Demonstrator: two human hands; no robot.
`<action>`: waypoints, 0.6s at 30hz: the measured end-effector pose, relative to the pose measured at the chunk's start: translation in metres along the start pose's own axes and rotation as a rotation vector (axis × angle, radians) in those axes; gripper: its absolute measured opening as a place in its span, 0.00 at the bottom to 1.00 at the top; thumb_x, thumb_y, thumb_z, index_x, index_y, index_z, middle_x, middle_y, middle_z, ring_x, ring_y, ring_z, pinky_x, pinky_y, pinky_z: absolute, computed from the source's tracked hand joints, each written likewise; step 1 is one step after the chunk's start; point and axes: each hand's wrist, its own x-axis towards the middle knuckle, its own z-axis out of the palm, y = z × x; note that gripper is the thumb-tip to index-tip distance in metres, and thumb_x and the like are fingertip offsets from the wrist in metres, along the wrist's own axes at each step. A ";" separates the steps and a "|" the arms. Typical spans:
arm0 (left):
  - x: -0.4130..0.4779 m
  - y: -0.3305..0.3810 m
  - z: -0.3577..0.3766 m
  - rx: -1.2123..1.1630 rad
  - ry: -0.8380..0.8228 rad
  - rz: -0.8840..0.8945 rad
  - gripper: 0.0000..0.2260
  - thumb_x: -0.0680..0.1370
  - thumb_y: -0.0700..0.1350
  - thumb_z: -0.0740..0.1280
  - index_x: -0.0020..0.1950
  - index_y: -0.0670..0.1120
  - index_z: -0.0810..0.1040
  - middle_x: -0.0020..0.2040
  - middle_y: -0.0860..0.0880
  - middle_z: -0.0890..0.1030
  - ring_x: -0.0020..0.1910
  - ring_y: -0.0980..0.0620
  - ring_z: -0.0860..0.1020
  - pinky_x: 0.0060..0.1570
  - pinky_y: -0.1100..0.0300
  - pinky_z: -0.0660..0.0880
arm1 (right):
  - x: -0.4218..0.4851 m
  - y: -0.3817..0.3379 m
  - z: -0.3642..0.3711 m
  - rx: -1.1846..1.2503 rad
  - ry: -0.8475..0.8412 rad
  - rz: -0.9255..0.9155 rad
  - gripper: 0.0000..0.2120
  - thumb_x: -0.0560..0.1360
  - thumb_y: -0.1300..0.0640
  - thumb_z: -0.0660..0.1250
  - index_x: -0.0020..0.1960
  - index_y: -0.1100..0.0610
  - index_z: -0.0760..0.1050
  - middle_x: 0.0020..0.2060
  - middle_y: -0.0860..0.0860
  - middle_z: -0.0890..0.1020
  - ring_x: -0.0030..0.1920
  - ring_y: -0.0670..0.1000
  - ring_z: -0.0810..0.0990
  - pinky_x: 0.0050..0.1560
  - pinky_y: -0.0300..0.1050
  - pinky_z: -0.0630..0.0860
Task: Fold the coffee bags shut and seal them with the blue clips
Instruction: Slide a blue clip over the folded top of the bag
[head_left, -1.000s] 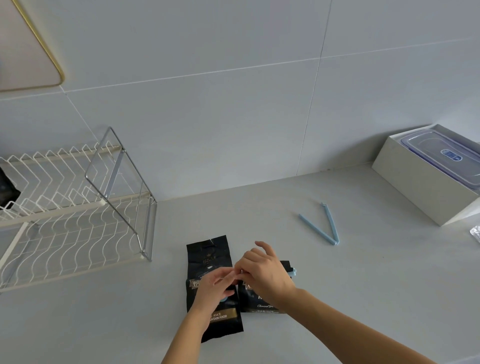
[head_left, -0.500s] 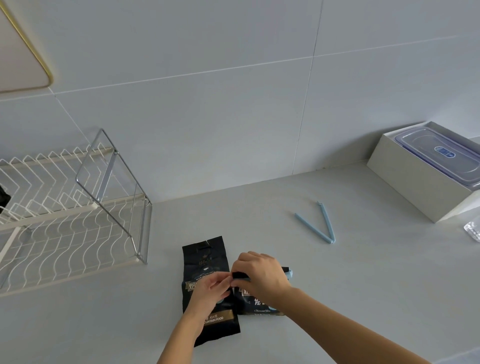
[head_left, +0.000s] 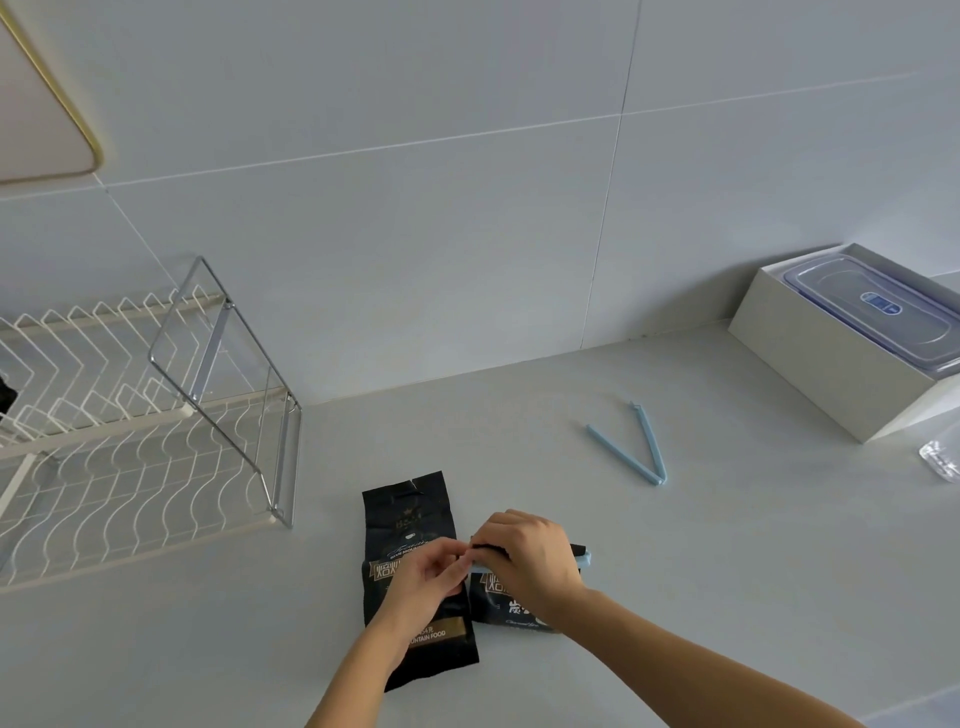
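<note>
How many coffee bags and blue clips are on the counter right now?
Coffee bags: 2, the left bag with its top unfolded, the right bag under the hands.
Blue clips: 2, the open clip lying apart, the other clip across the right bag's top.
Total: 4

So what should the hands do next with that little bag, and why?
Probably press the blue clip shut. Both hands, left hand and right hand, are pinching the folded top of the smaller coffee bag, and the clip already lies across that fold, so it seems ready to snap closed.
</note>
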 end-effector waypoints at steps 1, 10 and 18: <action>0.000 0.000 0.000 0.011 -0.007 0.001 0.09 0.73 0.52 0.68 0.47 0.49 0.81 0.39 0.42 0.74 0.44 0.50 0.78 0.46 0.64 0.80 | 0.000 0.000 0.000 0.008 0.001 0.007 0.08 0.74 0.51 0.66 0.40 0.52 0.80 0.37 0.46 0.83 0.37 0.47 0.78 0.33 0.40 0.70; 0.000 0.004 -0.001 0.051 -0.049 -0.017 0.05 0.74 0.50 0.68 0.43 0.49 0.80 0.37 0.44 0.71 0.41 0.50 0.74 0.52 0.56 0.79 | -0.004 0.001 0.000 0.058 0.024 -0.018 0.06 0.72 0.55 0.68 0.38 0.53 0.80 0.35 0.48 0.83 0.35 0.47 0.79 0.33 0.39 0.73; 0.000 -0.006 -0.002 0.025 0.011 -0.022 0.05 0.74 0.47 0.70 0.44 0.46 0.81 0.36 0.51 0.79 0.36 0.59 0.78 0.39 0.68 0.77 | 0.011 0.004 -0.007 -0.027 -0.224 -0.121 0.09 0.75 0.49 0.63 0.46 0.52 0.78 0.42 0.48 0.81 0.44 0.47 0.76 0.40 0.45 0.76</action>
